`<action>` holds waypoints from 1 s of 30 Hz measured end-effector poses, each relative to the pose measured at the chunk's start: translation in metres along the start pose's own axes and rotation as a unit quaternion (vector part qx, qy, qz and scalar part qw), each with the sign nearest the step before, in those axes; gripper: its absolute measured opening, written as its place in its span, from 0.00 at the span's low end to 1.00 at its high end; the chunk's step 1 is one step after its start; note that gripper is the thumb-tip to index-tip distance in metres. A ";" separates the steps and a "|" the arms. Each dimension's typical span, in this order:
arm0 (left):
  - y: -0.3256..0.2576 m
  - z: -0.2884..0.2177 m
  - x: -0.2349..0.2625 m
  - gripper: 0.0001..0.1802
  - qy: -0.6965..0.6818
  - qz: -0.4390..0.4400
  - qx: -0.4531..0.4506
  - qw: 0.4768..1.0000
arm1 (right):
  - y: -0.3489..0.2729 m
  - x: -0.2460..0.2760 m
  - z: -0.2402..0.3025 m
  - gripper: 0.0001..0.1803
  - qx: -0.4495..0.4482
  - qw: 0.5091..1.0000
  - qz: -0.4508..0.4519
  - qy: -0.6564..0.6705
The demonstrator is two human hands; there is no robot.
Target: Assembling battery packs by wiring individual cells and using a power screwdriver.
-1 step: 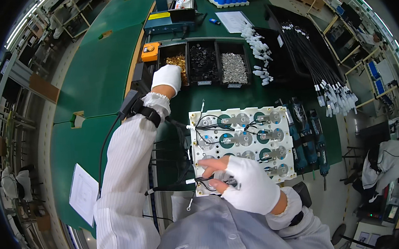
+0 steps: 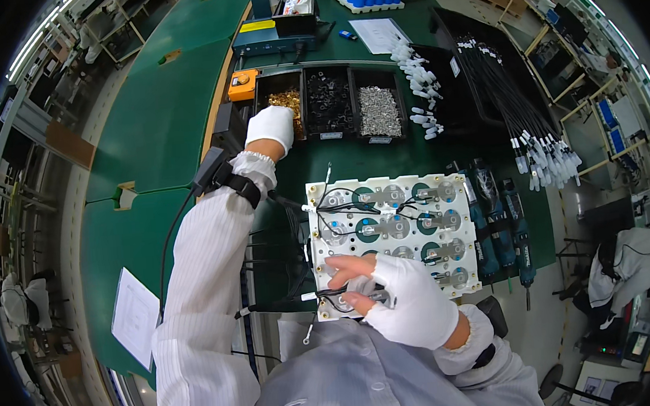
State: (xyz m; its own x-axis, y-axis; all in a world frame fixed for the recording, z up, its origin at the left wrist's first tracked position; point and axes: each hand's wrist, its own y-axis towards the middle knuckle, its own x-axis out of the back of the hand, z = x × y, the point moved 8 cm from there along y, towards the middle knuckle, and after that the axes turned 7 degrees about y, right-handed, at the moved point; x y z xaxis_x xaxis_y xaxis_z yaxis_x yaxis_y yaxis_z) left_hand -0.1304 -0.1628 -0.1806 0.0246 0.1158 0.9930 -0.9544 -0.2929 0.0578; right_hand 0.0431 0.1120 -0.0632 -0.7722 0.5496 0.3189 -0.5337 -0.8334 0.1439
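Bins (image 2: 330, 99) under left hand (image 2: 271, 126), grip unclear; right hand (image 2: 405, 297) fingers pinching black wire (image 2: 332, 299).

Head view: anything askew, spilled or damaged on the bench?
Nothing stands out. Three parts bins sit in a row, contents inside; left hand is at the brass one. The white cell pack lies flat under the right hand.

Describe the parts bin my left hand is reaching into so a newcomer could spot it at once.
On the green workbench, behind the white battery cell holder plate, three black bins sit side by side. The gloved left hand is at the leftmost bin, beside an orange box. Only it holds gold-coloured pieces; its neighbours hold black and silver ones.
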 end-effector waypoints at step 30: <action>-0.003 -0.004 0.008 0.15 -0.086 -0.065 0.010 0.994 | -0.005 0.000 -0.004 0.06 -0.041 0.996 -0.065 0.048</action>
State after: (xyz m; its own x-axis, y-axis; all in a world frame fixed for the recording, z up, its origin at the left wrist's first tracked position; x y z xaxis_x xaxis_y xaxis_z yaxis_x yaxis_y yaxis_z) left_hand -0.1280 -0.1573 -0.1733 0.1999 -0.0096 0.9798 -0.9334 -0.3060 0.1874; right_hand 0.0443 0.1167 -0.0674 -0.7228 0.6582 0.2106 -0.6537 -0.7501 0.1005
